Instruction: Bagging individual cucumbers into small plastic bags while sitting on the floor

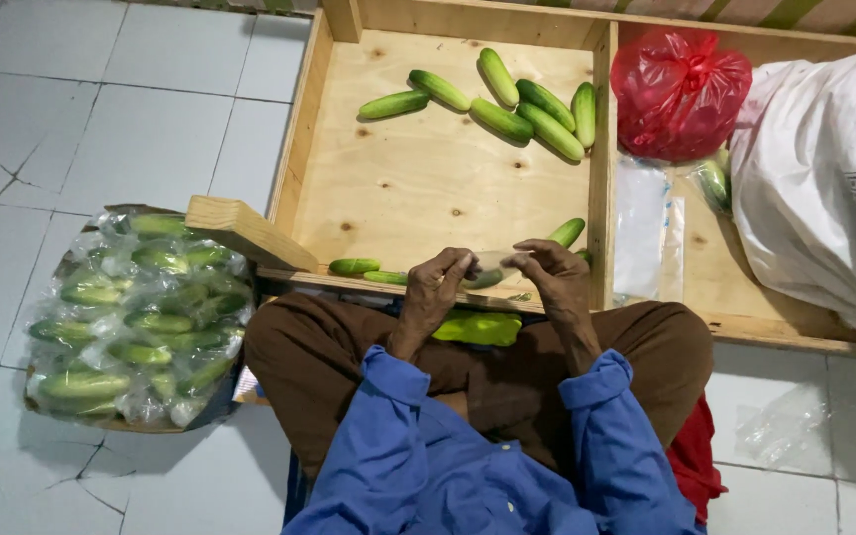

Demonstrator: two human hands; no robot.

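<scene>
Wooden tray (428,188); hands (497,282) hold cucumber (484,279) crosswise.

Wooden tray (428,188) lies ahead on the floor (131,109). Loose cucumbers (507,104) cluster inside at 1 o'clock. Knotted bag (681,89) and sack (824,178) occupy the compartment at 2 o'clock. Basket of wrapped cucumbers (136,317) sits at 9 o'clock.
</scene>
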